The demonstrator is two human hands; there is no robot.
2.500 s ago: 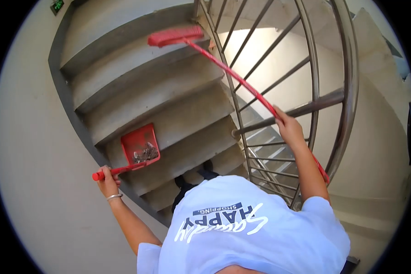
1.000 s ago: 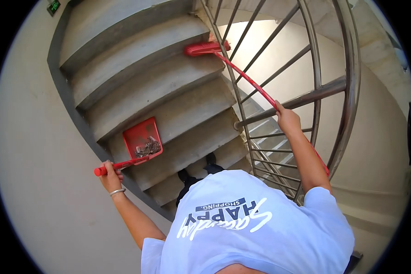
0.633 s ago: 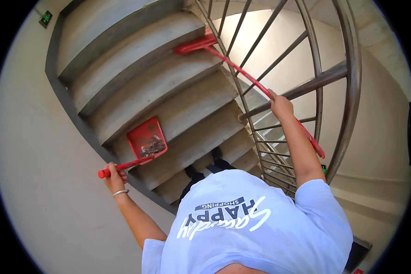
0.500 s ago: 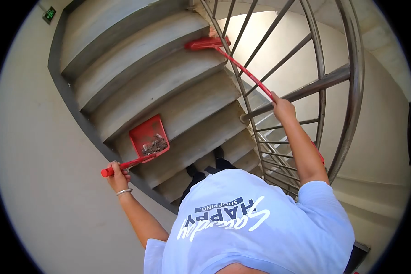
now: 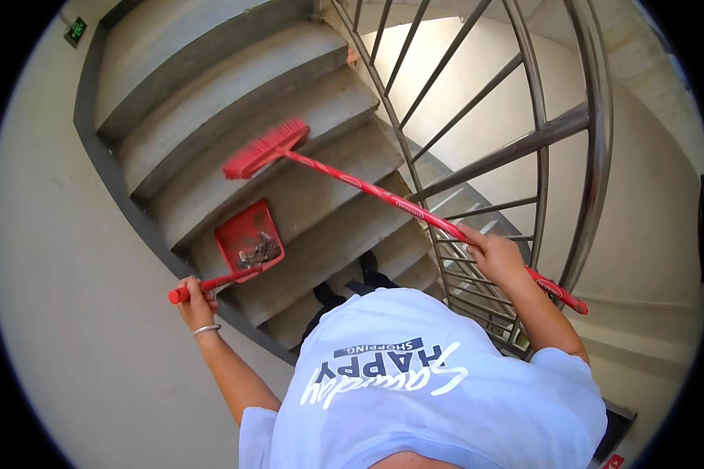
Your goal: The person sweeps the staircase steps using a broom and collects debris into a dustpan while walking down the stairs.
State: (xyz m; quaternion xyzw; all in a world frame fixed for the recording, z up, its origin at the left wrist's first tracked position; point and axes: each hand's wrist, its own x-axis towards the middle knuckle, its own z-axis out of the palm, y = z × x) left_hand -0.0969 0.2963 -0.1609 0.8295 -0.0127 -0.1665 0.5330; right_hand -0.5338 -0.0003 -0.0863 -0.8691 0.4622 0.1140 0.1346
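At the far left, a small green sign (image 5: 75,32) is fixed high on the pale wall (image 5: 70,211). Near this wall, the person's left hand (image 5: 197,303) is closed around the red handle of a dustpan (image 5: 239,228), and the wrist wears a silver bracelet (image 5: 207,329). The pan is above the curved grey staircase (image 5: 199,94), with its open side away from the person, and grey debris (image 5: 261,248) lies inside, toward the handle side; whether the pan touches the step, one cannot tell. Just beyond the pan is the slightly blurred head of a red broom (image 5: 391,198), its bristles turned away from the person. The two are apart in the view. Lower, the dark shoes (image 5: 330,295) stand on a step, before the light shirt (image 5: 383,375) with printed letters. The broom's handle runs slantwise to the right hand (image 5: 493,254), whose fingers are wrapped around it, and its end comes out beyond the forearm, near the metal railing (image 5: 599,117) at the right.
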